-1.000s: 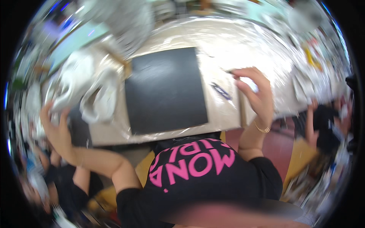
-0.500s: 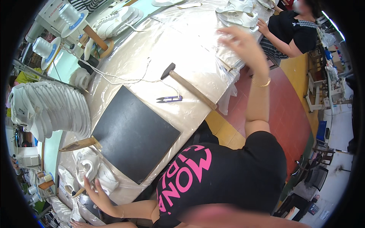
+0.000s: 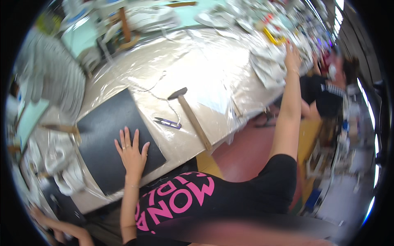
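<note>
My left hand (image 3: 133,155) lies spread, palm down, over the black square board (image 3: 107,135), with nothing in its fingers. My right arm stretches far out to the right, and my right hand (image 3: 292,60) is at a pile of white shoe uppers (image 3: 267,65). Its fingers are blurred, so a grip on an upper cannot be made out. Between my hands lie a hammer (image 3: 193,119) with a wooden handle and small purple-handled thread snips (image 3: 168,123), which have a white cord tied to them.
White shoe uppers (image 3: 57,78) stand stacked at the left, with loose uppers (image 3: 61,164) below. A wooden-handled tool (image 3: 61,128) touches the board's left edge. Another person's hand (image 3: 39,215) shows at lower left; a person (image 3: 328,96) sits at far right. Plastic film covers the table (image 3: 176,53).
My left hand has moved from the loose uppers at lower left onto the black board. My right hand has reached farther right to the pile of uppers. The view has turned rightward.
</note>
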`<state>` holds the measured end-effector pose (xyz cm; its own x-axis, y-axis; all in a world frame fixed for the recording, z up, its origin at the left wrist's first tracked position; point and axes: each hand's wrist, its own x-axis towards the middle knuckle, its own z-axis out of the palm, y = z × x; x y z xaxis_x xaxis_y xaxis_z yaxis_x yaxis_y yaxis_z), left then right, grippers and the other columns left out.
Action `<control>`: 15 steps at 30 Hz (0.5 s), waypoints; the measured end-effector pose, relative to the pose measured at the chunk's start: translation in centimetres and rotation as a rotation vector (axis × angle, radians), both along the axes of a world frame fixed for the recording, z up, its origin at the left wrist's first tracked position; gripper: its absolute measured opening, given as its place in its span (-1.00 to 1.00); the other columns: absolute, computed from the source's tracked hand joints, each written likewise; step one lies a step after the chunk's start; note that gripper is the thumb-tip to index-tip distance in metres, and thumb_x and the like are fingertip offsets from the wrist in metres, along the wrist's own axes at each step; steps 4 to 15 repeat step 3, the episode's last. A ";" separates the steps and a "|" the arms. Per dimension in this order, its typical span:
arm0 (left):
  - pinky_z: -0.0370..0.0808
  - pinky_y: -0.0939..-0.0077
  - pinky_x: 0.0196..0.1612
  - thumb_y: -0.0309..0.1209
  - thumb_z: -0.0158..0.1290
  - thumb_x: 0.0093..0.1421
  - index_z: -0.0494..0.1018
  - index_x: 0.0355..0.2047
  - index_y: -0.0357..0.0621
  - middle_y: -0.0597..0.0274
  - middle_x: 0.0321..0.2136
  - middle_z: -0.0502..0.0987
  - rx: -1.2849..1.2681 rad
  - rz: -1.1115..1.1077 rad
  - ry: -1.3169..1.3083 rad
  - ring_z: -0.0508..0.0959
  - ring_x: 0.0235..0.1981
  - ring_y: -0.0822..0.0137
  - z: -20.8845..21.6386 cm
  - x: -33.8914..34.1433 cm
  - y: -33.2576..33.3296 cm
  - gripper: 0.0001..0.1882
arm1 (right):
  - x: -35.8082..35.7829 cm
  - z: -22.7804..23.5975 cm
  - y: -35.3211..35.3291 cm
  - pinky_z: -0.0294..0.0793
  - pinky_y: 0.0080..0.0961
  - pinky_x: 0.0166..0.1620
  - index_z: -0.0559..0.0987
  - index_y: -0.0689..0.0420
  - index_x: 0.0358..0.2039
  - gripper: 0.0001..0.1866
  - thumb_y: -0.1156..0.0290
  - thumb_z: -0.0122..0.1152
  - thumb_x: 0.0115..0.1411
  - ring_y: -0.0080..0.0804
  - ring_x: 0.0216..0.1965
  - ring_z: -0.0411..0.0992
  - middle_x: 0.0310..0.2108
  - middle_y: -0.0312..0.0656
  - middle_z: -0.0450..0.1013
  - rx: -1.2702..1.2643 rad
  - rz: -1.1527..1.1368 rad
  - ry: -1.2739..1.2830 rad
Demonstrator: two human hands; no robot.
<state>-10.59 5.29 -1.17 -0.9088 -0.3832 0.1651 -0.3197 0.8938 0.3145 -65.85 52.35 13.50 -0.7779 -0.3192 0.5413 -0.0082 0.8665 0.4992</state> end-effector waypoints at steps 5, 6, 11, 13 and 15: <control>-0.10 -0.10 0.35 -0.05 0.15 0.14 0.39 0.16 0.01 -0.02 0.29 0.19 0.002 0.032 0.043 0.11 0.35 -0.01 -0.4 0.4 -0.1 -0.39 | -6.9 -1.9 -3.9 0.58 -0.19 -0.10 0.26 -0.32 0.29 -0.32 0.50 -0.03 0.16 -0.18 0.08 0.40 0.38 -0.40 0.06 0.280 0.150 0.123; -0.10 -0.10 0.35 -0.05 0.15 0.14 0.39 0.16 0.01 -0.02 0.29 0.19 0.002 0.032 0.043 0.11 0.35 -0.01 -0.4 0.4 -0.1 -0.39 | -6.9 -1.9 -3.9 0.58 -0.19 -0.10 0.26 -0.32 0.29 -0.32 0.50 -0.03 0.16 -0.18 0.08 0.40 0.38 -0.40 0.06 0.280 0.150 0.123; -0.10 -0.10 0.35 -0.05 0.15 0.14 0.39 0.16 0.01 -0.02 0.29 0.19 0.002 0.032 0.043 0.11 0.35 -0.01 -0.4 0.4 -0.1 -0.39 | -6.9 -1.9 -3.9 0.58 -0.19 -0.10 0.26 -0.32 0.29 -0.32 0.50 -0.03 0.16 -0.18 0.08 0.40 0.38 -0.40 0.06 0.280 0.150 0.123; -0.10 -0.10 0.35 -0.05 0.15 0.14 0.39 0.16 0.01 -0.02 0.29 0.19 0.002 0.032 0.043 0.11 0.35 -0.01 -0.4 0.4 -0.1 -0.39 | -6.9 -1.9 -3.9 0.58 -0.19 -0.10 0.26 -0.32 0.29 -0.32 0.50 -0.03 0.16 -0.18 0.08 0.40 0.38 -0.40 0.06 0.280 0.150 0.123; -0.10 -0.10 0.35 -0.05 0.15 0.14 0.39 0.16 0.01 -0.02 0.29 0.19 0.002 0.032 0.043 0.11 0.35 -0.01 -0.4 0.4 -0.1 -0.39 | -6.9 -1.9 -3.9 0.58 -0.19 -0.10 0.26 -0.32 0.29 -0.32 0.50 -0.03 0.16 -0.18 0.08 0.40 0.38 -0.40 0.06 0.280 0.150 0.123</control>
